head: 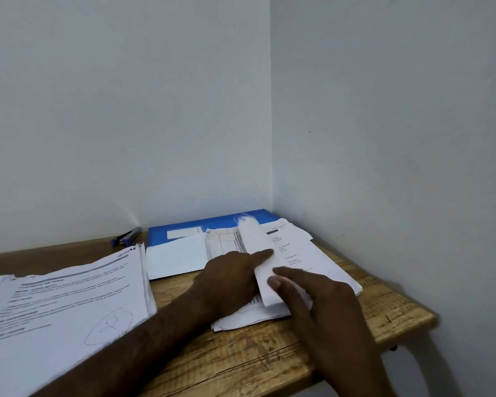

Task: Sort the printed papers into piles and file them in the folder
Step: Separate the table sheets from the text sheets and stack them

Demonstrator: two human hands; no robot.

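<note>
Sheet (255,245): curled up over pile (327,267), near folder (184,224).
Right hand (321,305): thumb and forefinger pinching sheet edge.
Left hand (229,282): forefinger straight, pressing pile.
Technique: peel slowly; keep pile pinned.

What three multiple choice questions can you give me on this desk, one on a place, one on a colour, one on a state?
1. The larger paper pile lies:
A) on the left of the table
B) inside the folder
C) on the floor

2. The folder is:
A) red
B) green
C) blue

3. The top sheet of the right pile is:
A) crumpled into a ball
B) lifted and curling
C) lying flat

Answers:
1 A, it spreads over the table's left side.
2 C, its cover by the wall shows blue.
3 B, it arches up, pinched by the right hand, with the left hand touching it.
</note>
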